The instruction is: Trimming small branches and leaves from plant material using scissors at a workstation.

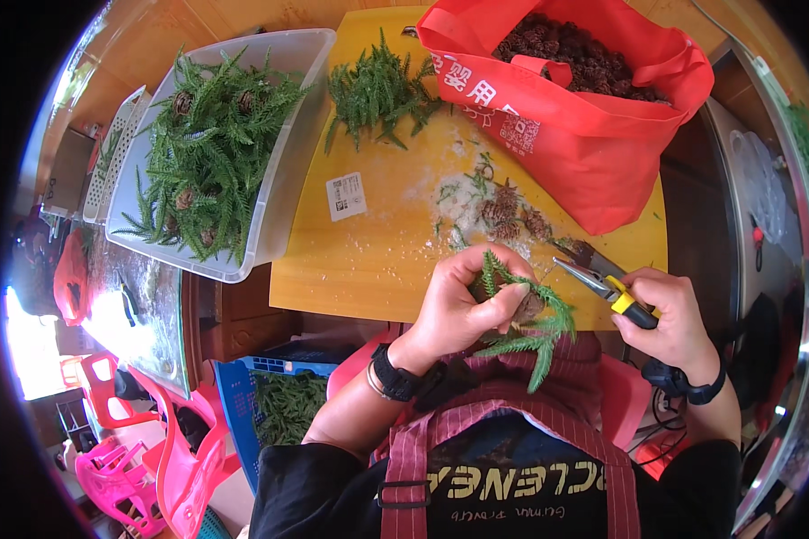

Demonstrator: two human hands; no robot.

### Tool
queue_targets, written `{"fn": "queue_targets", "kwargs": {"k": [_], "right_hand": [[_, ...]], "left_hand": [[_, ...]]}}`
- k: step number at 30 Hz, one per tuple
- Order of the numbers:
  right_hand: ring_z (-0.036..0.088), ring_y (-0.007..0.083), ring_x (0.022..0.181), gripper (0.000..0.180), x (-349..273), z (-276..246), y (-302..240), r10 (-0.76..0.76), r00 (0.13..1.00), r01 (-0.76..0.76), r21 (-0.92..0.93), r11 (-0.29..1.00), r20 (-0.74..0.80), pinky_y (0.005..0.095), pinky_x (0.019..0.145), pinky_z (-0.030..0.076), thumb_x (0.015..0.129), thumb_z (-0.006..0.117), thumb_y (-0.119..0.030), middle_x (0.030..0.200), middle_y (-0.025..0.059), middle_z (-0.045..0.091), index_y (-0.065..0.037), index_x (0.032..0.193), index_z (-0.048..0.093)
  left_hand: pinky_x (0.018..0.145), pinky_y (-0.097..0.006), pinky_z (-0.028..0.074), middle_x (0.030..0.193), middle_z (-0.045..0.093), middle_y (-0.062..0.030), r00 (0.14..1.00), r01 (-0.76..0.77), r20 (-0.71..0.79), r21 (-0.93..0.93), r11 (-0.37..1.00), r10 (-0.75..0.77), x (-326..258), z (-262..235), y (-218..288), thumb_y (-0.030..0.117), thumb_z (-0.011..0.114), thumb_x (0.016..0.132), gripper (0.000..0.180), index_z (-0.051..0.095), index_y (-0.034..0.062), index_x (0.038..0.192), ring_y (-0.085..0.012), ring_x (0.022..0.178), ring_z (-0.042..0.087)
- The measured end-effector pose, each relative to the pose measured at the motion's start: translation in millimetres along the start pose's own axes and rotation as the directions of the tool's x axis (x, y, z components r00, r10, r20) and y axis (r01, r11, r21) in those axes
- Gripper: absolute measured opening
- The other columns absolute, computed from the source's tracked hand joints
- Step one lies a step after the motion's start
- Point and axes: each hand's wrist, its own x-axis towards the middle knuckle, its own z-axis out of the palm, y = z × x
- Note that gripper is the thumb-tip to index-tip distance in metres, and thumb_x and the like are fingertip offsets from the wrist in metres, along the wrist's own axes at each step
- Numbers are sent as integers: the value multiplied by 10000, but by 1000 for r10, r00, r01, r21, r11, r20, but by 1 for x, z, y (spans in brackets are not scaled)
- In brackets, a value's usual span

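Observation:
My left hand (458, 305) pinches a green artificial pine sprig (541, 349), its fronds hanging toward my apron. A brown pine cone (528, 308) shows among the fronds at the fingertips, partly hidden by the thumb. My right hand (672, 310) is wrapped round needle-nose pliers (591, 277) with yellow and black handles. The pliers' tip points left at the sprig, a small distance from it. Just beyond my hands, several loose pine cones (502, 214) lie on the yellow table (342, 269) among white crumbs and green bits.
At the back left stands a clear plastic tub (274, 189) of sprigs with cones. Beside it lies a pile of plain sprigs (377, 94). A red bag (602, 157) full of pine cones fills the back right. Below left, a blue crate (243, 409) holds more greenery.

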Motion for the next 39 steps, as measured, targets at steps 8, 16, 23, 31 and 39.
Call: {"fn": "queue_targets", "kwargs": {"k": [8,16,23,31,39], "right_hand": [[502,161,524,168,-10,10,-9,75,996,-77,-42,996,-55,269,491,369,673,652,-32,623,103,523,11,649,491],[513,75,577,160,-24,23,-14,402,900,-422,579,697,171,232,521,396,781,653,-92,622,65,557,-2,694,554],[561,88,777,142,-19,13,3,219,959,-277,412,868,181,220,722,423,759,596,-66,895,74,632,25,863,631],[642,169,739,95,-13,23,12,35,997,-53,314,948,64,270,689,477,709,626,-46,910,134,643,9,700,549],[654,165,647,100,-10,28,6,33,999,-35,299,954,12,251,630,490,677,635,25,876,134,637,9,675,536]], "left_hand": [[623,-295,520,840,625,-124,693,-513,270,836,194,669,2,3,-2,-45,679,631,233,588,2,840,-246,730,629],[651,-301,521,854,627,-143,762,-487,187,796,359,620,2,6,-3,-39,670,661,201,592,4,842,-263,747,633],[567,-232,452,841,616,-100,986,-137,-55,262,955,157,-1,4,1,-4,585,784,57,573,-3,840,-120,626,560],[445,-173,370,674,554,6,998,54,-22,-49,997,-55,-2,4,3,59,580,846,88,563,15,921,-37,469,463],[391,-177,337,806,580,-88,995,95,-12,-66,993,-96,-2,5,5,90,551,838,80,542,14,861,-49,444,442]]}}
